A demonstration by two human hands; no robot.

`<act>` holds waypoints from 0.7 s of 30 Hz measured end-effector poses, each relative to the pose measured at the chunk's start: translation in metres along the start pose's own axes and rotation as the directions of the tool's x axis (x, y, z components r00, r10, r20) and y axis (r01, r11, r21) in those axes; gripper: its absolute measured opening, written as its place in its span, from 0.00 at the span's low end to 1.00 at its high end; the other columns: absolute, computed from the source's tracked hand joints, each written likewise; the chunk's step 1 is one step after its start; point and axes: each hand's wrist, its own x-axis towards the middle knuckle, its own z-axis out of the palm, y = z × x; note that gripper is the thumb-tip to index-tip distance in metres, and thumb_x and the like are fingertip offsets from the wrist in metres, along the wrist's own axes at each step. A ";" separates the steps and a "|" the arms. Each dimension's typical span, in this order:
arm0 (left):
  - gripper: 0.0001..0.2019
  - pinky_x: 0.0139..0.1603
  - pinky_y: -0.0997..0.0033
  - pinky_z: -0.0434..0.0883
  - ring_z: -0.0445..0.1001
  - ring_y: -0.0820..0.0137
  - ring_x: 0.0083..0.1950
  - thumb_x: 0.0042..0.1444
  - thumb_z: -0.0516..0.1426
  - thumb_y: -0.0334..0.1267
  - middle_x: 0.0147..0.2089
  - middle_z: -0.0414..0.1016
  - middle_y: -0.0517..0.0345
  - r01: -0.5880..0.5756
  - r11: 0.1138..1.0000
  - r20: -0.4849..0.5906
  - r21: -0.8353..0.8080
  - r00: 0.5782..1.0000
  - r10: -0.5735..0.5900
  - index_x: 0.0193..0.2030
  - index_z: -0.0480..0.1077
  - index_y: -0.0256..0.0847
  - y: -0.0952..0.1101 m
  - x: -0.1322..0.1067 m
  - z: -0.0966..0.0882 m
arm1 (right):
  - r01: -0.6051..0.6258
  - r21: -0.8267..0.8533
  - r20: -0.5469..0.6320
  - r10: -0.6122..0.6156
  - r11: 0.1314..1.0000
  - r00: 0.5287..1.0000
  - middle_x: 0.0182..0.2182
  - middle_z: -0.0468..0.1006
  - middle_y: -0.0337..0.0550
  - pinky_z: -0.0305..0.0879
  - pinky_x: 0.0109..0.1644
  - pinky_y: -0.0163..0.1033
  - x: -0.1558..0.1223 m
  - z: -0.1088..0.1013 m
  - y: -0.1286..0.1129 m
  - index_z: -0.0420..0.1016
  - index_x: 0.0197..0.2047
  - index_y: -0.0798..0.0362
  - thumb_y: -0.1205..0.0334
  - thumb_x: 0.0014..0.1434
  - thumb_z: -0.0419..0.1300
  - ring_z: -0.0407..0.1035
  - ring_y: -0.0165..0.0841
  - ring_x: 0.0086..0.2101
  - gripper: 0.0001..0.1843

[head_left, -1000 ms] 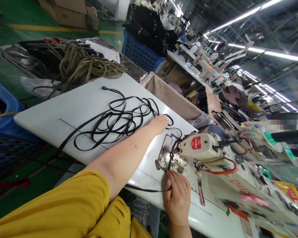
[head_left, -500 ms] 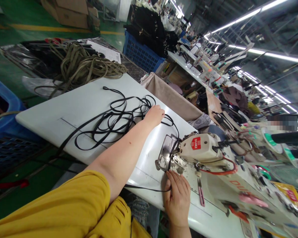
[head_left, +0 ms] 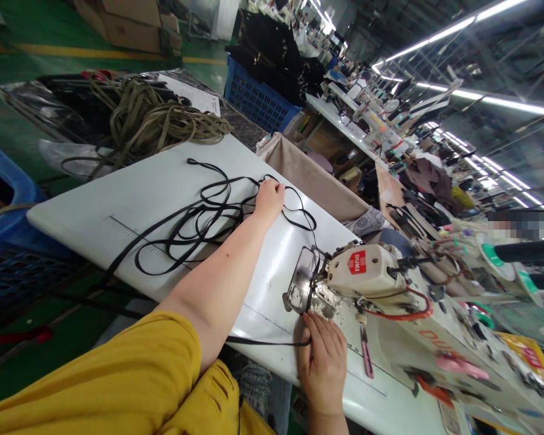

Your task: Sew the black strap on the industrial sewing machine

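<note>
A long, narrow black strap lies in tangled loops over the white table and runs under the sewing machine's needle area. My left hand is over the far side of the loops, its fingers closed on the strap. Below the machine's metal plate, my right hand rests on the tabletop with its fingers together, pressing the strap down. One length of strap passes from my right hand to the table's near edge. Pink-handled thread snips lie to the right of that hand.
A heap of olive straps sits beyond the table's left end. Blue crates stand at the left and at the back. Beige cloth hangs along the far edge. Thread cones are at the right.
My left hand has moved away from the machine, leftward and farther back, drawing the strap between hand and machine into a different loop. My right hand has stayed in place.
</note>
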 end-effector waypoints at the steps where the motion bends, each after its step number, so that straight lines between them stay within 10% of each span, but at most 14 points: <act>1: 0.12 0.54 0.58 0.79 0.79 0.61 0.51 0.69 0.55 0.33 0.39 0.77 0.51 0.040 0.997 -0.005 -0.070 0.999 -0.040 0.31 0.63 0.43 0.000 0.002 0.001 | 0.001 -0.001 -0.003 -0.001 1.000 1.000 0.54 0.81 0.52 0.64 0.66 0.56 0.000 0.000 0.000 0.76 0.60 0.54 0.67 0.75 0.53 0.74 0.42 0.56 0.15; 5: 0.10 0.39 0.71 0.81 0.83 0.69 0.41 0.73 0.51 0.35 0.40 0.78 0.54 0.139 0.935 -0.021 -0.327 0.988 -0.154 0.37 0.63 0.43 0.003 0.005 0.003 | 0.004 -0.005 -0.008 -0.004 1.000 1.000 0.54 0.82 0.52 0.64 0.65 0.56 0.001 -0.001 -0.001 0.76 0.59 0.54 0.67 0.75 0.53 0.75 0.42 0.55 0.15; 13: 0.09 0.51 0.69 0.82 0.83 0.68 0.49 0.74 0.50 0.35 0.41 0.77 0.54 0.083 0.671 -0.111 -0.737 0.964 -0.241 0.39 0.63 0.42 0.023 0.008 -0.019 | 0.001 -0.004 -0.015 -0.001 1.000 1.000 0.53 0.82 0.51 0.66 0.65 0.56 0.000 -0.002 0.000 0.77 0.60 0.52 0.68 0.74 0.54 0.76 0.42 0.54 0.16; 21: 0.09 0.53 0.68 0.82 0.83 0.72 0.46 0.75 0.49 0.36 0.38 0.75 0.58 -0.065 0.582 -0.241 -0.811 0.943 -0.230 0.39 0.62 0.44 0.033 0.016 -0.038 | -0.009 -0.004 -0.011 0.009 1.000 1.000 0.53 0.82 0.51 0.67 0.65 0.56 -0.002 -0.001 0.000 0.77 0.60 0.52 0.68 0.73 0.54 0.76 0.42 0.54 0.17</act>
